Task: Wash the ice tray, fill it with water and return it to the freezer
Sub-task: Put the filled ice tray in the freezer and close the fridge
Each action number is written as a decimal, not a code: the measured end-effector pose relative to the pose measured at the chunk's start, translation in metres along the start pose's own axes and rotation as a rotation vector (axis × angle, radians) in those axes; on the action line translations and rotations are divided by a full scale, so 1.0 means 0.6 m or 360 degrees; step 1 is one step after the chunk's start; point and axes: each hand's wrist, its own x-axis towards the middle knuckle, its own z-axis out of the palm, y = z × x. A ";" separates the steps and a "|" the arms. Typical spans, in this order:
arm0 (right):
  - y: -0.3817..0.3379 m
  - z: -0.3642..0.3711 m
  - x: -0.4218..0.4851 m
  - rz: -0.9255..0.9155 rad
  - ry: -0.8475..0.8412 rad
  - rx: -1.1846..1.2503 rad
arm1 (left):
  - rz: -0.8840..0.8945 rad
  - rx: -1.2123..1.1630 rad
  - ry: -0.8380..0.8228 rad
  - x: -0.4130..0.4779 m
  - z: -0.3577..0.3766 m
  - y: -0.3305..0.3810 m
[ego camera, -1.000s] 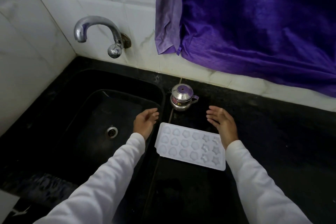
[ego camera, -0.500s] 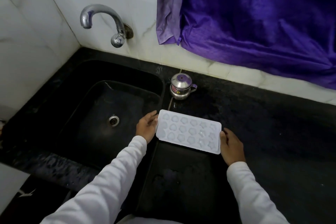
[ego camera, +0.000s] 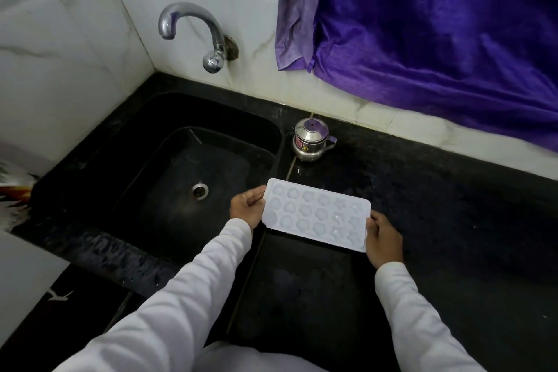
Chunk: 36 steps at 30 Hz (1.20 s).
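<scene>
Seen from the head camera, a black stone counter runs beneath a white tiled wall and a purple curtain in a dim kitchen corner. A white ice tray lies near the centre of the frame, cavities up, at the right lip of a black sink. Whether it rests on the stone or is lifted clear cannot be told. The person's left hand grips the tray's short end at nine o'clock, fingers curled round its edge. The right hand pinches the opposite short end at four o'clock, thumb on top. A chrome tap hangs at eleven o'clock of the tray, with no water visible from it, and the drain lies at nine o'clock. A small steel pot stands at twelve o'clock, near the tray but apart from it.

The tray looks to be thin moulded plastic: light when empty, probably somewhat flexible, and likely slick once wet. Filled, it would spill at any tilt, so the two short ends appear the sound places to hold. The fingers beneath the tray are hidden. The right-hand cavities blur into glare, and whether any hold ice or water is hard to make out. White sleeves cover both forearms. The freezer is out of view.
</scene>
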 end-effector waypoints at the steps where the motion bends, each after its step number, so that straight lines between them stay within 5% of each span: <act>1: -0.004 0.000 -0.002 -0.0018 -0.0010 -0.0001 | -0.0002 -0.0034 0.0018 -0.006 -0.003 0.001; 26: -0.189 0.178 -0.142 -0.0523 -0.0672 0.0125 | 0.0123 -0.0525 0.0922 -0.215 -0.317 -0.061; 36: -0.217 0.284 -0.307 -0.0831 -0.1042 -0.0058 | 0.0105 -0.0790 0.1381 -0.394 -0.451 -0.178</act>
